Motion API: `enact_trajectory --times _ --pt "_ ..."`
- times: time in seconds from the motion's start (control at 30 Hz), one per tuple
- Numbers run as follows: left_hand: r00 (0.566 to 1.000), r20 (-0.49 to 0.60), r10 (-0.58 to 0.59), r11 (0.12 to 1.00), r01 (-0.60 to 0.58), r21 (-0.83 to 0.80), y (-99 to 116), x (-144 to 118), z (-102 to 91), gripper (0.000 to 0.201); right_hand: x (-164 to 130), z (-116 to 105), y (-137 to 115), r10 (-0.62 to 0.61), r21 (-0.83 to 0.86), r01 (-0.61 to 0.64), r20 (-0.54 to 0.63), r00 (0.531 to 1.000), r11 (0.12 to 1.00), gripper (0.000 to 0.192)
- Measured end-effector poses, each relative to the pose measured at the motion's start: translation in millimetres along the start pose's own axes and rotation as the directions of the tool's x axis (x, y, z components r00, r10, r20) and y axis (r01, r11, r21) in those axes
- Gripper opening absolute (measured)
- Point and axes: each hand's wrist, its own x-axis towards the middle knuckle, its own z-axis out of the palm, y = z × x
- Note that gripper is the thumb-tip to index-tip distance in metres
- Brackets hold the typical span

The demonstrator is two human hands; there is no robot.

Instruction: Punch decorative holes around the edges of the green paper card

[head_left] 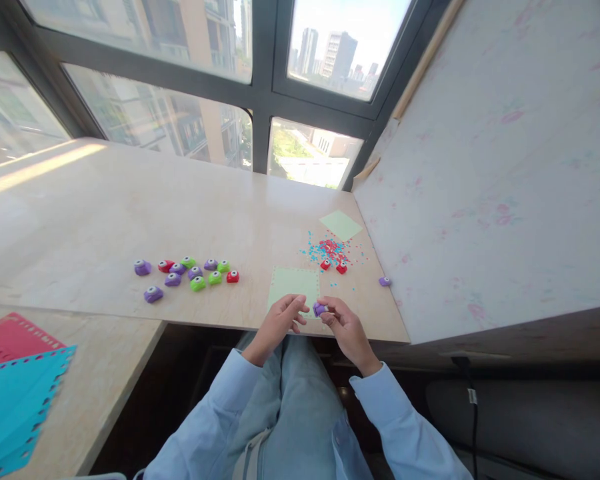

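A small purple craft paper punch [319, 309] is pinched between the thumb and fingers of my right hand [347, 328], over the front right corner of a pale green sheet of paper [291, 283]. Small holes run along the edges of this sheet. My left hand [283, 322] is above the sheet's front edge, fingers loosely curled and apart, with nothing visible in them. Its fingertips are close to the punch but do not seem to touch it. Two red punches [341, 268] lie beyond my right hand, beside a scatter of red and blue paper bits [330, 250].
Several purple, green and red punches [195, 273] stand in a group at left. Another purple punch [385, 282] rests by the right wall. A second green sheet [341, 225] lies farther back. Punched blue sheets [23, 407] and a red sheet [20, 340] are at lower left.
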Motion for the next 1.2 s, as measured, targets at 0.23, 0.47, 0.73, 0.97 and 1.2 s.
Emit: enact_trajectory --times 0.23,0.47,0.73,0.97,1.2 --pt "0.997 0.052 -0.053 0.927 0.069 -0.368 -18.0 -12.8 -5.9 0.052 -2.2 26.8 -7.8 -0.069 -0.019 0.072 0.123 0.99 0.997 0.026" --pt "0.993 0.094 -0.075 0.892 0.109 -0.439 -17.3 -24.0 -14.7 0.048 -9.5 34.6 -7.8 -0.003 0.066 -0.006 0.141 0.99 0.998 0.029" --pt "0.99 -0.139 0.033 0.969 -0.066 -0.236 -21.4 -14.5 -35.6 0.052 -9.5 14.4 0.9 0.06 0.004 -0.061 0.052 0.997 0.998 0.033" --pt "0.908 -0.233 0.349 0.915 -0.276 0.294 -22.5 5.1 -69.7 0.032 1.2 -11.7 22.5 0.295 0.049 -0.293 -0.049 0.954 0.955 0.052" --pt "0.81 -0.048 0.584 0.54 -0.344 0.768 -29.8 13.0 -77.7 0.018 11.7 -11.6 7.3 0.513 0.39 -0.461 -0.034 0.858 0.797 0.054"
